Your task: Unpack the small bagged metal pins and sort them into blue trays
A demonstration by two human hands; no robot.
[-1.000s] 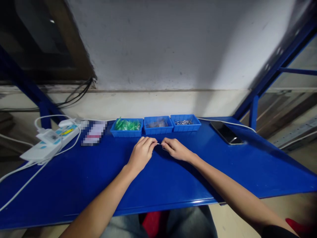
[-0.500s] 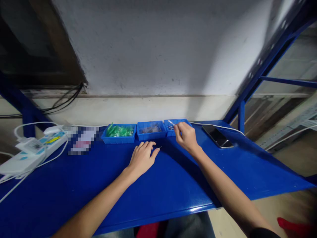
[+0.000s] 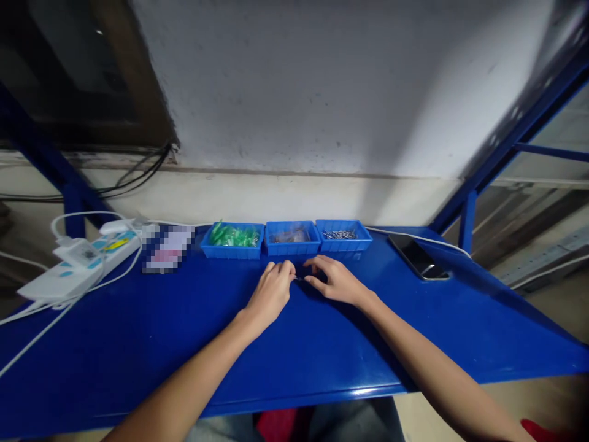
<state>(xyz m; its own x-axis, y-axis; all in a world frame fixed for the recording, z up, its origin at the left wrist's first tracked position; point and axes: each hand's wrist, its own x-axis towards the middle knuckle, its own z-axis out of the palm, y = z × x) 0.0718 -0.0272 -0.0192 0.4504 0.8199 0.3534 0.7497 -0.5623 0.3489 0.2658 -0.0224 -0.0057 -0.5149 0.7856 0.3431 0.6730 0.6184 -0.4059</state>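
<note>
My left hand (image 3: pixel 271 290) is closed in a pinch over the table, below the middle bin. From its fingertips a small thin piece (image 3: pixel 299 279) sticks out to the right, too small to identify. Facing it, my right hand (image 3: pixel 338 282) has its thumb and index finger apart, with the thumb tip close to the thin piece's end; whether they touch I cannot tell. Behind the hands stand three blue bins: the left bin (image 3: pixel 232 252) with green and clear plastic bits, the middle bin (image 3: pixel 293 248) with clear brownish pieces, the right bin (image 3: pixel 345 245) with thin metal pieces.
On the blue table (image 3: pixel 294 356) a black phone (image 3: pixel 416 256) lies at the right. A white power strip (image 3: pixel 78 273) with plugs and cables stands at the left, beside a blurred-out card (image 3: pixel 169 248). A white cable (image 3: pixel 423 237) runs along the wall.
My right hand has come from the right bin down and left toward my left hand, and its fingers have opened. My left hand has closed on the thin piece. The view has shifted slightly.
</note>
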